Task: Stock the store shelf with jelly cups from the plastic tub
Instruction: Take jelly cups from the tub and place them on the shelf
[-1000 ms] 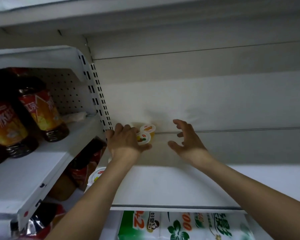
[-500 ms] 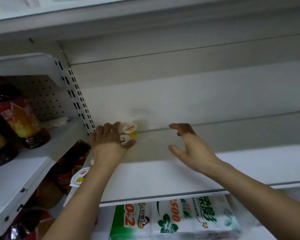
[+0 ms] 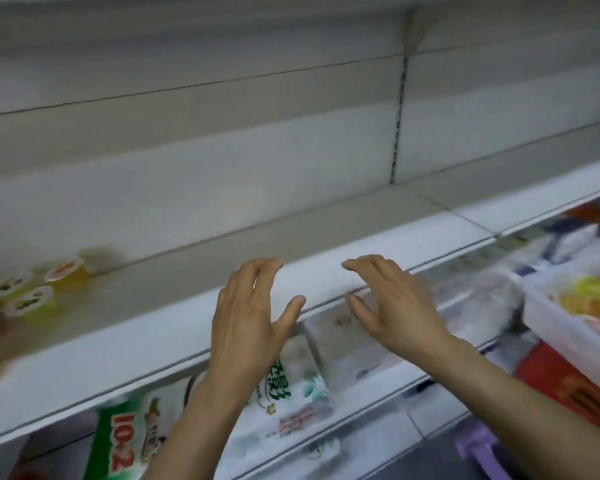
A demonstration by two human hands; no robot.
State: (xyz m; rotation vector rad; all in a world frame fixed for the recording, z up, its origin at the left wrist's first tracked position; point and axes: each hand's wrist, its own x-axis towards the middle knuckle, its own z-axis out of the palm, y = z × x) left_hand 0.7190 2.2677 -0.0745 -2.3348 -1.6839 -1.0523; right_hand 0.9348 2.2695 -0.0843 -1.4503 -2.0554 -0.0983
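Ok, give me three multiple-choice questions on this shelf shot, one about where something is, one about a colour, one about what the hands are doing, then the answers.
1. Where do the jelly cups stand on the shelf?
A. far left, near the back
B. far right, at the front edge
C. dead centre

2. What colour is the shelf?
A. black
B. white
C. red

3. What are the left hand and right hand doing?
A. each grips a cup
B. both empty, fingers loosely spread
C. both clenched into fists

Answers:
1. A, the cups cluster at the left edge of the view, close to the back panel.
2. B, its surface and front lip are plainly white.
3. B, both hover at the shelf's front edge with nothing in them.
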